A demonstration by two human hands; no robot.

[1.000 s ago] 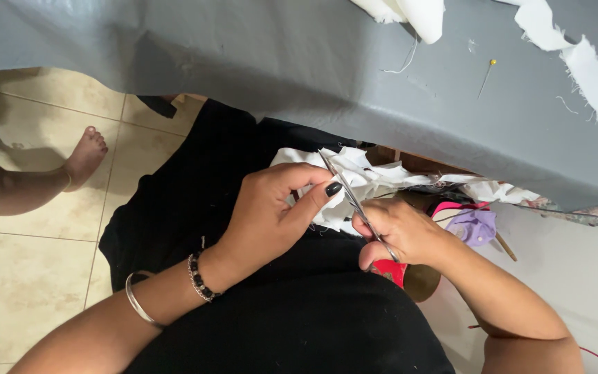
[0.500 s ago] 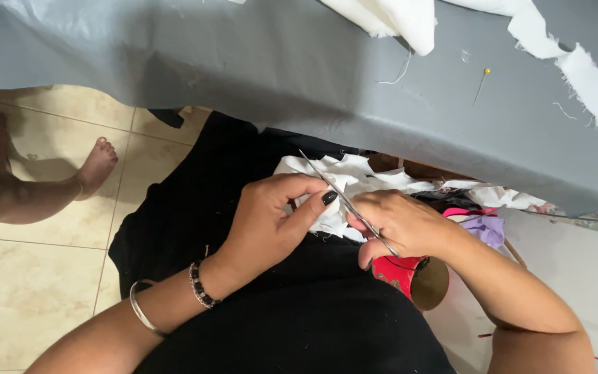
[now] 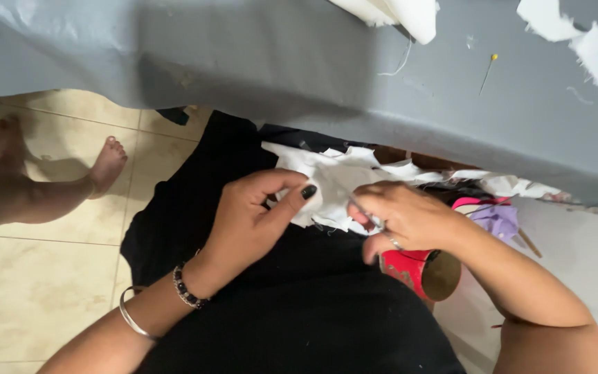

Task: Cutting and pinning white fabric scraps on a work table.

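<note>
Left hand [image 3: 254,215] pinches white fabric scrap [image 3: 333,183] at its 2 o'clock; right hand [image 3: 406,216] closed on what looks like thin metal tool [image 3: 363,208], angled toward 10 o'clock.

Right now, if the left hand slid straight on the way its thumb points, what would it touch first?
Probably the white fabric piece in the lap: the left hand points right toward it, with the right hand just beyond. Depth is unclear.

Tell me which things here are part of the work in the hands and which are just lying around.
In the work:
left hand
right hand
white cloth scraps on the lap
thin metal tool in the right hand

Lying about:
red cup
yellow-headed pin on the grey table cover
purple cloth
</note>
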